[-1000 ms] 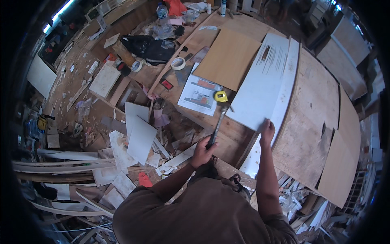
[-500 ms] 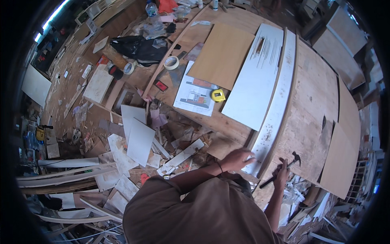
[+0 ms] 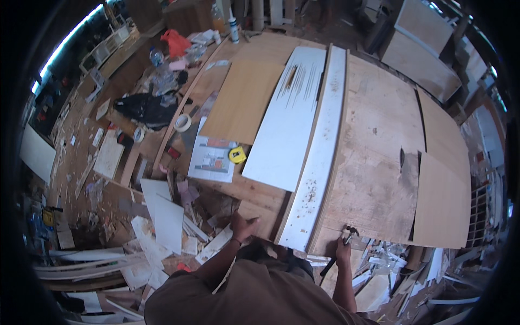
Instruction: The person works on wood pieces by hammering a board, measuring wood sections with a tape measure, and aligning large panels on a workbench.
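My right hand (image 3: 343,250) is closed around a claw hammer (image 3: 351,231), its head up and its dark handle slanting down toward me. It is at the near edge of a large plywood sheet (image 3: 374,130). My left hand (image 3: 245,226), thumb out, is beside a small brown board (image 3: 262,218) at the near table edge; whether it touches the board is unclear. Between my hands runs a long white panel (image 3: 300,208) with raised wooden sides and brown specks on it. A yellow tape measure (image 3: 236,155) rests by a printed drawing sheet (image 3: 212,169).
Left of the panel lie a white board (image 3: 271,146) with thin dark strips on it and a tan board (image 3: 238,103). A masking tape roll (image 3: 182,123) and a black bag (image 3: 146,111) are farther left. Wood offcuts (image 3: 168,214) litter the floor. A sealant tube (image 3: 233,28) stands far back.
My left hand has moved left, off the white panel's near end to beside the small brown board. My right hand, still holding the hammer, is lower in view. The whole view has shifted.
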The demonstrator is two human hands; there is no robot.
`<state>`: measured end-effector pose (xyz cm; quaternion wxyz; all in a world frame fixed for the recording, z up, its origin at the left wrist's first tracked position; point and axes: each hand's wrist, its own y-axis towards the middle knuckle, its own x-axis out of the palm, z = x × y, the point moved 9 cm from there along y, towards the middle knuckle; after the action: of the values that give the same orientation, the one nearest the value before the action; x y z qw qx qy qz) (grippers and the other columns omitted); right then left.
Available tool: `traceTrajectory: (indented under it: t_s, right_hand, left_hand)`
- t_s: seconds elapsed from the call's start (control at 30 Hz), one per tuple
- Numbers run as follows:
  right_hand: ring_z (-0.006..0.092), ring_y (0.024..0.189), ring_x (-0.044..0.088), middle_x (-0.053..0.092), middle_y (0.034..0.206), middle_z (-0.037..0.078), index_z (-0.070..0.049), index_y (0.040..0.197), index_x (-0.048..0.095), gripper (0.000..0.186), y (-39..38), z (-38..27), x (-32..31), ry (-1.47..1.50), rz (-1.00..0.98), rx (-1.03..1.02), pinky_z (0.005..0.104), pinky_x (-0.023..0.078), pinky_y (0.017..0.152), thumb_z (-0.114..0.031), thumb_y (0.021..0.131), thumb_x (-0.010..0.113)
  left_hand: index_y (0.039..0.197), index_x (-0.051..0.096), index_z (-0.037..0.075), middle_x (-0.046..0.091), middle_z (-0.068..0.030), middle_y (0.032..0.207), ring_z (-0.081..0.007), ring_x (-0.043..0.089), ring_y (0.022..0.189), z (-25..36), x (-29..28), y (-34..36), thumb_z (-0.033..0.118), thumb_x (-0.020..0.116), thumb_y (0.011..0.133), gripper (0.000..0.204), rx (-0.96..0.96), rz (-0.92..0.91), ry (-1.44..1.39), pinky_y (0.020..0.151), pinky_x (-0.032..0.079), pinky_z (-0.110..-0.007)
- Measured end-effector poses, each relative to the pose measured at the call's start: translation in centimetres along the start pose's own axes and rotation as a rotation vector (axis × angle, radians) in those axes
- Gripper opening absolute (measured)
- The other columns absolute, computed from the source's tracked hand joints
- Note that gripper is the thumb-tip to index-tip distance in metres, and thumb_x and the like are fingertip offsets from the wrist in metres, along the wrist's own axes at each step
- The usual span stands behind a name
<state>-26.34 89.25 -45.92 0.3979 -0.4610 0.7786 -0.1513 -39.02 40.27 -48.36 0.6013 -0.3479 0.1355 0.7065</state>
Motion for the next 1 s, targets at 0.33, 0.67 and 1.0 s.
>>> traceTrajectory:
  t_s: [0.33, 0.67, 1.0]
  right_hand:
    - [0.0189, 0.084, 0.062, 0.067, 0.087, 0.013, 0.004, 0.111, 0.060, 0.028, -15.5, -15.3, -9.5, -0.059, 0.284, -0.498, 0.0335, 0.048, 0.076, -0.017, 0.096, 0.049]
    - [0.0157, 0.099, 0.061, 0.066, 0.106, 0.013, 0.006, 0.123, 0.056, 0.039, -26.0, -16.1, -5.6, 0.186, 0.196, -0.320, 0.0290, 0.047, 0.085, -0.023, 0.099, 0.048]
    - [0.0087, 0.060, 0.051, 0.054, 0.078, 0.001, -0.003, 0.123, 0.051, 0.032, -30.5, -9.3, 10.8, 0.548, -0.239, -0.216, 0.0242, 0.045, 0.057, -0.025, 0.100, 0.050]
  left_hand:
    - [0.119, 0.061, 0.004, 0.066, -0.0110, 0.113, -0.0224, 0.062, 0.099, -5.1, 16.0, -2.9, 0.040, 0.076, 0.078, 0.056, -0.330, -0.643, -0.505, 0.087, 0.048, -0.036]
    - [0.104, 0.061, 0.001, 0.067, -0.0076, 0.091, -0.0218, 0.064, 0.086, 13.8, 1.8, -10.4, 0.040, 0.057, 0.094, 0.041, 0.077, -1.094, -0.265, 0.073, 0.053, -0.033]
    - [0.149, 0.005, 0.003, 0.037, -0.0254, 0.140, -0.0309, 0.044, 0.125, 22.2, -10.8, -9.4, 0.018, 0.065, 0.089, 0.086, 0.478, -0.658, -0.250, 0.104, 0.036, -0.039]
